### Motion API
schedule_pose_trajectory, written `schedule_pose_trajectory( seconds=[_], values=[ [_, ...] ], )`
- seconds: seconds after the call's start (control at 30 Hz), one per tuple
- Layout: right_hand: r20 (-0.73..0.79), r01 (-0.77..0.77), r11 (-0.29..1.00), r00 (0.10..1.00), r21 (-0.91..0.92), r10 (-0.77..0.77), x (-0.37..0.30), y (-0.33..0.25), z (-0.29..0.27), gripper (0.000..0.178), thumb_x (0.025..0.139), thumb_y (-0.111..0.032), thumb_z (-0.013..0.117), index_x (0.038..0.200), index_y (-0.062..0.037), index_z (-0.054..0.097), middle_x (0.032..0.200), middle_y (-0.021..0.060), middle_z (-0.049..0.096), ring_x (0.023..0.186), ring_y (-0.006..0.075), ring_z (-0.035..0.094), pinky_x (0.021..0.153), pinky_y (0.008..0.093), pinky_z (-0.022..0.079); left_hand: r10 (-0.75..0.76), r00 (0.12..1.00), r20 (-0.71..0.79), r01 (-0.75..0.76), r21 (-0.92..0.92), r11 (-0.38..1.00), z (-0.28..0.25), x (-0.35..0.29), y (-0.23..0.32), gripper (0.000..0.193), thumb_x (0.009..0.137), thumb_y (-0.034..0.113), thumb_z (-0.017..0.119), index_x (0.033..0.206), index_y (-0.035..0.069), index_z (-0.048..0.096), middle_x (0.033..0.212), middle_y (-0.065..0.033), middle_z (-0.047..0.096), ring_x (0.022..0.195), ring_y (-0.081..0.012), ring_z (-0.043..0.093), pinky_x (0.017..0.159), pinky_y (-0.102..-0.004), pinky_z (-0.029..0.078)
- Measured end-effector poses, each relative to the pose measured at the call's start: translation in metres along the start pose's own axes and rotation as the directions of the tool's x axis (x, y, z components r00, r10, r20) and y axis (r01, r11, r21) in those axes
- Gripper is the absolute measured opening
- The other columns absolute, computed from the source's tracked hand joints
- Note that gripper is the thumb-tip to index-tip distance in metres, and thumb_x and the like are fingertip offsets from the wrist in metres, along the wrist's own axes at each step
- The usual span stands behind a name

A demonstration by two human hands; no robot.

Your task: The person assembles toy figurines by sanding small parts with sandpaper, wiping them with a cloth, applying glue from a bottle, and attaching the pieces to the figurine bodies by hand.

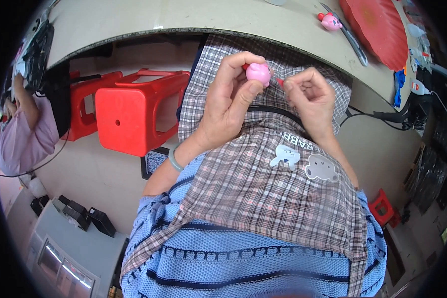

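Between the thumb and fingers of my left hand (224,102) is a small round pink figurine (258,74), with a bit of red showing at its back. My right hand (313,99) is closed in a pinch just right of it, and a tiny pinkish-red piece (280,81) sticks out from the fingertips toward the figurine. A small gap separates the two. Both hands are above my lap, over the plaid apron (263,184), close to the table's edge. A similar pink figurine with red parts (331,22) lies on the table at the far right.
The pale table (184,17) curves across the far side. A red scalloped tray (377,35) and a long grey tool (353,42) lie at its right, with a white bottle (419,88) beyond. Red stools (119,119) stand left, near another person in pink (27,129).
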State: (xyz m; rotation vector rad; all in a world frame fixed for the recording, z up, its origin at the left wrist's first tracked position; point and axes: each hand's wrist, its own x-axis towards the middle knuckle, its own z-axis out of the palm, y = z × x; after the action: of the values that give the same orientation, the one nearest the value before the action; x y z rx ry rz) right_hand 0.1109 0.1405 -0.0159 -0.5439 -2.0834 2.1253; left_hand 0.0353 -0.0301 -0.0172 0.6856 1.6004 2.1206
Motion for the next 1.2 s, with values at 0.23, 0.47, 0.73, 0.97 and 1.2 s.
schedule_pose_trajectory(
  seconds=[0.23,0.47,0.73,0.97,1.2],
  values=[
    [-0.006,-0.012,0.988,1.0,0.152,0.013,0.005,-0.012,-0.002,0.007,0.09,-0.005,0.065,0.09,-0.0024,0.059,0.074,0.0034,0.064,0.062,0.0028,0.057,0.052,0.0155,0.046,-0.008,0.997,0.076,0.021,-0.171,0.985,0.0,0.002,-0.005,0.032,0.1,0.019,0.051,0.126,0.003,0.041,0.115,-0.0163,0.056,0.095,-0.0146,0.055,0.081,-0.0276,0.048],
    [0.036,0.13,0.967,0.989,0.218,-0.141,0.004,-0.026,0.008,0.008,0.09,-0.003,0.065,0.094,-0.0005,0.058,0.08,0.0054,0.065,0.065,0.0042,0.059,0.054,0.017,0.048,-0.068,0.995,0.068,0.078,-0.155,0.985,-0.001,0.001,-0.006,0.031,0.1,0.017,0.051,0.126,0.005,0.041,0.114,-0.0077,0.051,0.099,-0.0119,0.055,0.083,-0.0249,0.049],
    [0.056,0.294,0.948,0.956,-0.123,-0.289,0.01,-0.024,0.022,0.008,0.087,-0.003,0.068,0.087,-0.0007,0.061,0.076,0.0026,0.066,0.068,0.0037,0.062,0.057,0.0164,0.049,-0.089,0.996,0.025,0.09,-0.039,0.995,0.003,0.002,-0.01,0.031,0.096,0.011,0.056,0.124,0.004,0.045,0.11,-0.0068,0.053,0.095,-0.0129,0.058,0.08,-0.0255,0.05],
    [0.058,0.199,0.968,0.98,-0.155,-0.192,0.013,-0.032,0.027,0.008,0.087,-0.005,0.068,0.086,-0.0012,0.061,0.07,0.0016,0.067,0.065,0.0033,0.062,0.057,0.0166,0.049,-0.034,0.999,0.007,0.032,0.169,0.985,0.003,-0.002,-0.016,0.028,0.094,0.009,0.058,0.12,0.004,0.049,0.102,-0.0073,0.057,0.085,-0.0125,0.06,0.072,-0.025,0.051],
    [0.047,0.19,0.97,0.982,-0.152,-0.185,0.009,-0.026,0.025,0.009,0.088,-0.007,0.068,0.087,-0.0012,0.061,0.074,0.0032,0.068,0.065,0.0044,0.064,0.056,0.0168,0.05,-0.095,0.994,-0.051,0.096,0.029,0.995,0.005,0.001,-0.015,0.029,0.094,0.006,0.059,0.121,0.004,0.048,0.101,-0.0061,0.058,0.087,-0.0098,0.06,0.071,-0.0222,0.051]
  ],
)
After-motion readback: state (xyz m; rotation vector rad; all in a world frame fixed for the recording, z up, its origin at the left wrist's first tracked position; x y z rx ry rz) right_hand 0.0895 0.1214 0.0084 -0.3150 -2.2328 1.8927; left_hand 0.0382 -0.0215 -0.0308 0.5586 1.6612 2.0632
